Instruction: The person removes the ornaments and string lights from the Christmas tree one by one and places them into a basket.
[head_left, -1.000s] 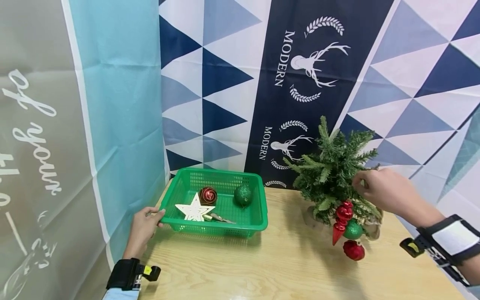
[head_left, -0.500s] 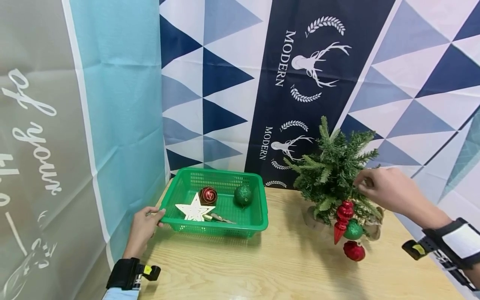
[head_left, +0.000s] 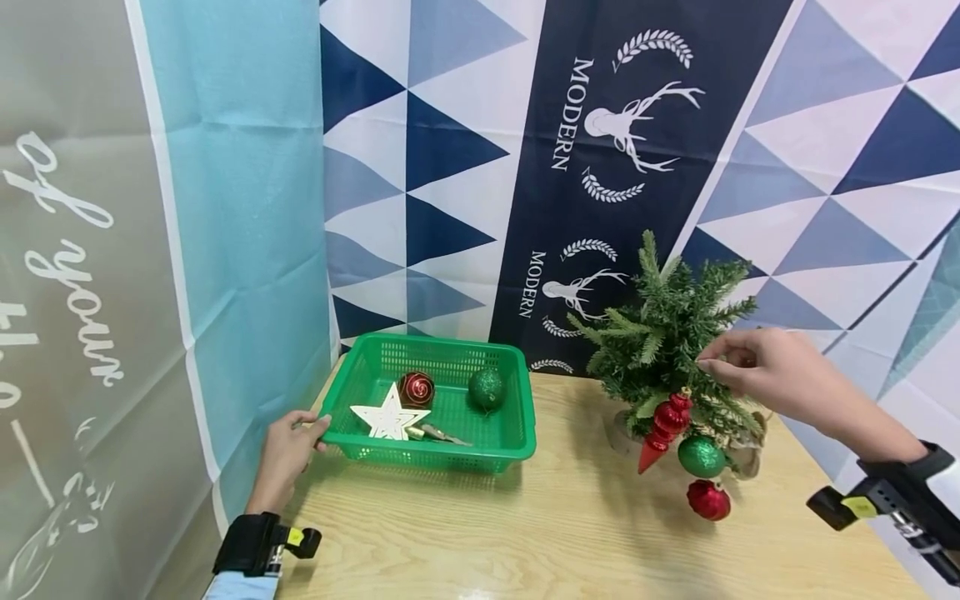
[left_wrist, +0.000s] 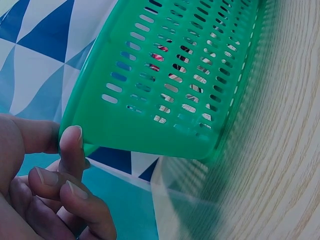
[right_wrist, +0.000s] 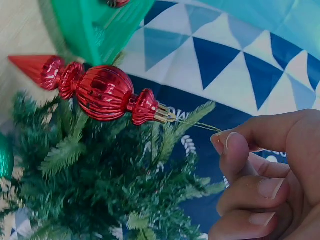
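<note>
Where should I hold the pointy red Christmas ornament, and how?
Probably pinch its gold cord beyond the cap, coming from above: the red ornament hangs tilted, pointed tip lowest. The right hand holds it that way.

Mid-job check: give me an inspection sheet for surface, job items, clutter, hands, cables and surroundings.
Surface: light wood-grain table.
Job items: long red ornament tilted in front of the small tree; green ball and dark red ball low at the tree's near side; green basket holding a white star, swirled red ball, second green ball and small pieces too unclear to name.
Clutter: nothing seen.
Hands: left hand pinches the basket's left rim; right hand pinches the long ornament's thread.
Cables: nothing seen.
Surroundings: triangle-and-stag patterned cloth behind; blue-and-grey cloth at left.
</note>
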